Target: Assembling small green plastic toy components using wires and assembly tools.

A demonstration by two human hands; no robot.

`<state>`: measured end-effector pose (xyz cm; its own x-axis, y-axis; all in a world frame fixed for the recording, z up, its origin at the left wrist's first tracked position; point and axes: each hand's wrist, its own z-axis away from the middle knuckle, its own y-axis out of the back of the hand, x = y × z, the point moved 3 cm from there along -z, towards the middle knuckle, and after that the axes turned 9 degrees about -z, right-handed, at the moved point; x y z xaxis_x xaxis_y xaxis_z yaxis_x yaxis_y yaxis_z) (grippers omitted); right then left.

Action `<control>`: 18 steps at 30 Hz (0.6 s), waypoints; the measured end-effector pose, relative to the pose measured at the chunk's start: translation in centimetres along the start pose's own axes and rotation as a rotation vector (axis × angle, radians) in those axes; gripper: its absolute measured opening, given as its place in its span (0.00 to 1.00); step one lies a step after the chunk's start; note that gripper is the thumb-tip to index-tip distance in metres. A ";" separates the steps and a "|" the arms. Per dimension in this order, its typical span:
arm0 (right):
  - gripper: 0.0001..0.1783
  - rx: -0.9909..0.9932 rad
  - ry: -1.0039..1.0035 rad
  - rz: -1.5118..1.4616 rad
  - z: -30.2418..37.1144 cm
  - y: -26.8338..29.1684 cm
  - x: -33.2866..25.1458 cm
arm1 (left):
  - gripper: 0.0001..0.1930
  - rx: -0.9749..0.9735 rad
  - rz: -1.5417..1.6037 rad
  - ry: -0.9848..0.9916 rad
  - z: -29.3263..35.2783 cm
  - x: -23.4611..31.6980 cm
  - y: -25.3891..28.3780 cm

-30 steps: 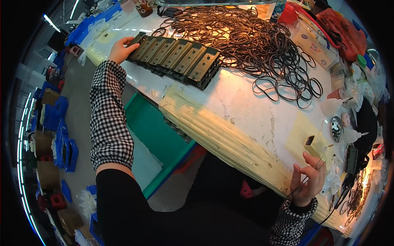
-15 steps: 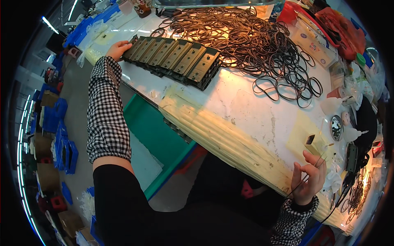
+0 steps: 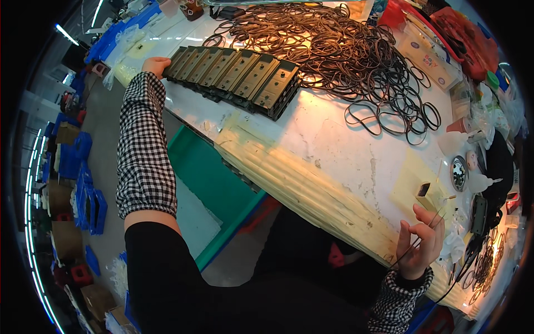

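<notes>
At the left end of the table my left hand is closed on the end of a row of dark rectangular housings. They stand side by side in a slightly curved line, each with a bronze-coloured face and small dark studs. My right hand hovers over the near right table edge, fingers curled round a slim, dark pair of tweezers. Just beyond it stands a small open-ended box-like piece on a yellowish sheet. A large tangle of dark rubber loops lies behind the housings.
Yellow padding covers the front edge of the white table. A green tray sits below it. To the right are a round metal dish, a pinkish cup, plastic bags and a printed box. Red bags lie at the far right.
My left hand has shifted slightly left at the end of the row, its fingers tucked closer to it. My right hand stays almost still with the tweezers. The view has shifted a little.
</notes>
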<state>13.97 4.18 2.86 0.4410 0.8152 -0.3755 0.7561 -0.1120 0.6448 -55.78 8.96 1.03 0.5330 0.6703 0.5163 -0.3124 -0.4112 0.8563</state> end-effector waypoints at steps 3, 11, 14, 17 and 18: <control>0.16 0.001 0.011 -0.026 0.0 -0.1 0.0 | 0.15 0.041 0.042 -0.041 -3.8 -4.0 1.2; 0.16 0.004 0.011 -0.016 -0.1 -0.1 0.0 | 0.13 0.105 -0.274 -0.156 -4.0 -2.9 0.4; 0.16 -0.002 0.004 -0.008 -0.1 -0.2 0.0 | 0.13 0.140 -0.312 -0.227 -3.9 -2.6 -0.4; 0.16 -0.002 0.005 -0.028 -0.2 -0.3 0.1 | 0.14 0.139 -0.253 -0.268 -4.3 -4.0 0.4; 0.16 -0.005 0.002 -0.024 -0.2 -0.3 0.1 | 0.15 0.176 -0.310 -0.278 -4.1 -3.7 0.3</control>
<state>13.68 4.41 2.78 0.4222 0.8187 -0.3893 0.7640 -0.0902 0.6389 -61.05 8.91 -0.54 0.7787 0.5970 0.1927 0.0210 -0.3319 0.9431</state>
